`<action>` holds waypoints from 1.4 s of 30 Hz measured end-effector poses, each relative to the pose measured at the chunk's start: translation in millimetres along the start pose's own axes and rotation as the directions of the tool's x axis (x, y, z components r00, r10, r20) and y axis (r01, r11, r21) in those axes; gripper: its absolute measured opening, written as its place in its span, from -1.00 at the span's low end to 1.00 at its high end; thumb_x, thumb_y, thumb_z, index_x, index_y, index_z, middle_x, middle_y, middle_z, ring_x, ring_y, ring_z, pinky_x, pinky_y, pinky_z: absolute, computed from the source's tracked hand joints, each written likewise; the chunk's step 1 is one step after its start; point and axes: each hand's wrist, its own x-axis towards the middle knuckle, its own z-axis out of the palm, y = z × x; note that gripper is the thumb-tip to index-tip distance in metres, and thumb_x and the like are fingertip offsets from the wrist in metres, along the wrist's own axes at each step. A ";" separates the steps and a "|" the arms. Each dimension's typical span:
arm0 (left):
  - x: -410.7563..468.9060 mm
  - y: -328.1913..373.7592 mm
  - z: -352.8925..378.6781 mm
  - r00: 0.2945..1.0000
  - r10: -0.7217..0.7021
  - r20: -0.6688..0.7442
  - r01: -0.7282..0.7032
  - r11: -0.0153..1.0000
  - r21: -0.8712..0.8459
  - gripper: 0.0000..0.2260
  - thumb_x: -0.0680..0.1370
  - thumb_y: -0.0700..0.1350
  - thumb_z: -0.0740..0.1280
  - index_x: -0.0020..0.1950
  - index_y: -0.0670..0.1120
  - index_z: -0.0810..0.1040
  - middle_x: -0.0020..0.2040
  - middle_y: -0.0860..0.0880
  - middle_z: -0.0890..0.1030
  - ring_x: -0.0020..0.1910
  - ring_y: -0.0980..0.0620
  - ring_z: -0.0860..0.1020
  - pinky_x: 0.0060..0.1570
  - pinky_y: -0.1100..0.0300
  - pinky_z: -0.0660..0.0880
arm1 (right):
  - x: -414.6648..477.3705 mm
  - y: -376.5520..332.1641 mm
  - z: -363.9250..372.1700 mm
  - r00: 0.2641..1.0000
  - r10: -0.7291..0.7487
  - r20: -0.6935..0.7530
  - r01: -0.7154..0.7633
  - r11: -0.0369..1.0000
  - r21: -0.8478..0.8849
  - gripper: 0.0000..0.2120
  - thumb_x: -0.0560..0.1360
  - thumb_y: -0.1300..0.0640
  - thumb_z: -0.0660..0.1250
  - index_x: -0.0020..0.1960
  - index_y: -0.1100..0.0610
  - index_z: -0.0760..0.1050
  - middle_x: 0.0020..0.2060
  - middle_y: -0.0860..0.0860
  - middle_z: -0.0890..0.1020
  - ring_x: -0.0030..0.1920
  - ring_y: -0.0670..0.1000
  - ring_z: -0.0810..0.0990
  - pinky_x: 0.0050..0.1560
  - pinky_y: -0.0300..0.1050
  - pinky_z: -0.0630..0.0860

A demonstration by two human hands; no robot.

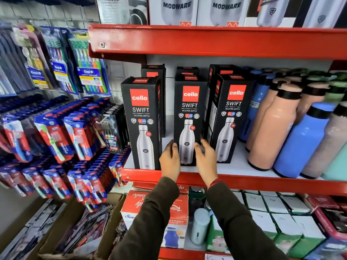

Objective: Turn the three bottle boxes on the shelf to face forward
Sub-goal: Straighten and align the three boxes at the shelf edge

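Middle bottle box (188, 121) faces forward on the shelf (244, 182).
Left hand (170, 160) and right hand (205, 159) flank it, each grip spread; a careless nudge could twist it askew.

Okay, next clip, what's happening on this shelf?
A person is straightening bottle boxes on a red shop shelf. The left hand and right hand flank the lower part of the middle box, fingers at its edges. The left box, the middle one and the right box all show their printed fronts to the camera.
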 end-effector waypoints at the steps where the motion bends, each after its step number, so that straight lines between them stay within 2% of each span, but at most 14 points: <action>1: -1.8 -0.3 -1.2 1.000 -0.003 0.002 0.003 1.000 -0.002 -0.67 0.68 -0.06 0.16 0.37 -0.15 0.53 0.29 -0.10 0.61 0.26 0.04 0.53 0.25 0.26 0.36 | -3.2 -1.0 -1.0 1.000 -0.005 0.002 0.005 1.000 0.010 -0.62 0.62 0.16 0.21 0.41 0.22 0.37 0.09 -0.10 0.46 0.15 -0.15 0.43 0.15 -0.39 0.29; 3: -5.1 -0.4 -4.2 1.000 0.001 0.007 -0.001 1.000 -0.003 -0.67 0.68 -0.06 0.16 0.37 -0.15 0.53 0.29 -0.09 0.61 0.27 0.02 0.53 0.27 0.23 0.38 | -9.3 -0.7 -3.2 1.000 -0.013 0.008 0.012 1.000 0.027 -0.62 0.62 0.16 0.22 0.41 0.20 0.38 0.08 -0.12 0.46 0.09 -0.18 0.46 0.13 -0.41 0.32; 5: -9.5 -0.6 -7.7 1.000 0.019 0.008 -0.019 1.000 0.005 -0.67 0.68 -0.05 0.17 0.36 -0.14 0.54 0.27 -0.09 0.62 0.28 -0.02 0.55 0.25 0.21 0.40 | -14.4 1.7 -4.5 1.000 -0.015 0.016 0.015 0.999 0.040 -0.63 0.61 0.15 0.23 0.40 0.18 0.39 0.06 -0.13 0.48 -0.01 -0.26 0.48 -0.02 -0.59 0.34; 7: -15.5 -0.3 -11.2 1.000 0.024 0.003 -0.024 1.000 0.001 -0.68 0.68 -0.06 0.18 0.36 -0.15 0.54 0.26 -0.11 0.63 0.26 -0.03 0.55 0.21 0.23 0.39 | -20.0 4.0 -6.8 1.000 -0.015 0.022 0.014 0.999 0.047 -0.63 0.61 0.14 0.24 0.40 0.18 0.40 0.07 -0.13 0.49 -0.01 -0.28 0.47 -0.11 -0.68 0.33; 17: -41.7 5.3 -26.2 0.999 0.008 0.041 -0.007 0.999 -0.031 -0.64 0.68 -0.05 0.17 0.43 -0.15 0.45 0.37 -0.09 0.55 0.34 0.04 0.48 0.36 0.21 0.35 | -40.5 7.0 -14.7 0.999 -0.043 0.015 0.042 0.997 0.066 -0.64 0.59 0.13 0.27 0.37 0.15 0.44 0.11 -0.10 0.55 -0.11 -0.54 0.48 -0.08 -0.66 0.36; 19: -44.2 7.3 -27.4 0.999 0.004 0.055 -0.002 1.000 -0.029 -0.63 0.68 -0.04 0.17 0.45 -0.14 0.43 0.39 -0.10 0.53 0.36 0.04 0.46 0.38 0.22 0.32 | -42.4 6.7 -16.2 0.999 -0.050 0.000 0.050 0.997 0.052 -0.64 0.59 0.13 0.26 0.37 0.16 0.44 0.15 -0.06 0.56 -0.04 -0.42 0.51 -0.07 -0.68 0.34; 22: -46.0 11.5 -28.0 0.998 -0.007 0.061 0.009 1.000 -0.027 -0.64 0.68 -0.05 0.16 0.45 -0.14 0.43 0.40 -0.10 0.53 0.27 0.14 0.42 0.30 0.27 0.29 | -43.2 6.3 -17.4 0.998 -0.060 -0.009 0.060 0.998 0.035 -0.63 0.60 0.11 0.25 0.38 0.16 0.43 0.23 0.02 0.58 0.13 -0.21 0.49 -0.05 -0.70 0.32; 24: -47.4 13.1 -28.0 0.998 -0.011 0.056 0.013 0.999 -0.031 -0.64 0.68 -0.06 0.16 0.45 -0.14 0.42 0.41 -0.10 0.51 0.28 0.14 0.42 0.30 0.28 0.28 | -42.7 6.5 -18.2 0.998 -0.056 -0.004 0.056 0.998 0.042 -0.64 0.60 0.10 0.25 0.38 0.15 0.43 0.24 0.05 0.58 0.14 -0.18 0.49 -0.06 -0.70 0.32; 26: -50.3 12.4 -25.1 1.000 -0.006 0.028 0.008 0.999 -0.051 -0.64 0.68 -0.07 0.17 0.47 -0.13 0.40 0.43 -0.10 0.50 0.37 0.07 0.43 0.32 0.28 0.29 | -43.1 7.8 -18.8 0.998 -0.059 0.001 0.059 0.997 0.048 -0.64 0.60 0.09 0.24 0.38 0.12 0.43 0.25 0.03 0.57 0.14 -0.16 0.50 -0.05 -0.69 0.34; 29: -62.4 11.0 -16.5 0.995 0.067 -0.079 -0.077 0.989 -0.127 -0.65 0.67 -0.11 0.21 0.46 -0.09 0.39 0.41 -0.04 0.49 0.42 0.04 0.44 0.38 0.21 0.38 | -44.5 10.4 -23.4 0.995 -0.093 -0.026 0.094 0.994 0.055 -0.67 0.60 0.06 0.24 0.36 0.05 0.44 0.27 -0.01 0.55 0.17 -0.13 0.53 0.05 -0.55 0.42; 31: -69.5 11.9 -10.6 0.969 0.170 -0.181 -0.194 0.974 -0.120 -0.67 0.66 -0.11 0.21 0.43 -0.01 0.40 0.36 0.04 0.48 0.37 0.07 0.46 0.39 0.01 0.44 | -43.2 11.2 -30.0 0.989 -0.119 -0.084 0.126 0.989 0.076 -0.72 0.61 0.08 0.24 0.31 0.03 0.48 0.26 -0.02 0.56 0.11 -0.26 0.53 0.12 -0.45 0.47; 34: -76.2 22.0 0.9 0.908 0.317 -0.273 -0.348 0.934 -0.075 -0.70 0.66 -0.15 0.21 0.39 0.03 0.42 0.30 0.06 0.46 0.33 0.04 0.44 0.34 -0.13 0.42 | -36.8 10.7 -47.2 0.969 -0.158 -0.190 0.176 0.981 0.086 -0.75 0.60 0.14 0.24 0.26 0.07 0.51 0.22 0.01 0.57 0.04 -0.39 0.51 0.03 -0.54 0.41; 39: -90.3 50.9 32.4 0.839 0.509 -0.195 -0.523 0.852 -0.026 -0.72 0.65 -0.24 0.20 0.35 -0.07 0.48 0.22 0.00 0.51 0.29 -0.01 0.47 0.35 -0.06 0.39 | -17.4 15.8 -77.0 0.938 -0.198 -0.286 0.225 0.972 0.067 -0.75 0.61 0.14 0.23 0.27 0.06 0.49 0.15 -0.02 0.49 0.10 -0.16 0.52 0.06 -0.50 0.41; 42: -93.6 56.3 56.9 0.830 0.550 -0.090 -0.557 0.825 -0.093 -0.71 0.65 -0.26 0.18 0.36 -0.10 0.47 0.25 -0.04 0.52 0.33 0.04 0.47 0.37 0.11 0.39 | -0.2 24.9 -90.1 0.941 -0.184 -0.285 0.203 0.979 0.036 -0.69 0.60 0.15 0.23 0.33 0.03 0.44 0.22 -0.04 0.46 0.27 -0.05 0.49 0.31 -0.15 0.42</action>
